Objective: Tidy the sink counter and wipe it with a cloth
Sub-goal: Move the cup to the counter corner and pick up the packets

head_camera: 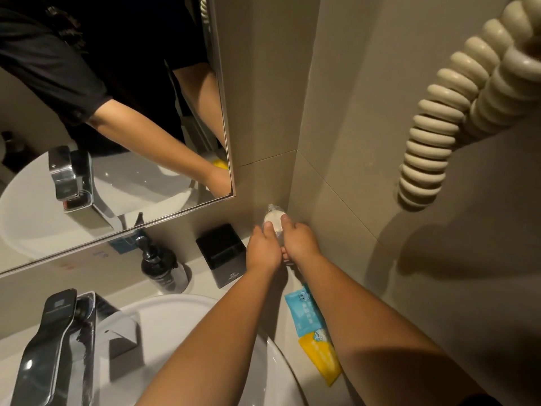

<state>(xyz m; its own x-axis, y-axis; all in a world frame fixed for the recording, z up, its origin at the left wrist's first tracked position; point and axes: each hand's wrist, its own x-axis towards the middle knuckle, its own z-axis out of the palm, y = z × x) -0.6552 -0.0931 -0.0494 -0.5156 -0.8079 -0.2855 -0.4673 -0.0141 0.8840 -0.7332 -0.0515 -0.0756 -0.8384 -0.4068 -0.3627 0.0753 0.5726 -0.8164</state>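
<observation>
Both my hands reach into the far right corner of the sink counter (202, 284). My left hand (263, 249) and my right hand (299, 244) together hold a small white object in clear wrapping (273, 219), close to the wall corner. What it is exactly I cannot tell. A blue packet (303, 312) and a yellow packet (319, 357) lie on the counter by the right wall, partly under my right forearm. No cloth is in view.
A black square holder (224, 253) and a dark pump bottle (162, 266) stand against the back wall. The chrome faucet (61, 341) rises over the white basin (272, 373). A mirror (117, 112) hangs above. A cream coiled cord (439, 121) hangs at right.
</observation>
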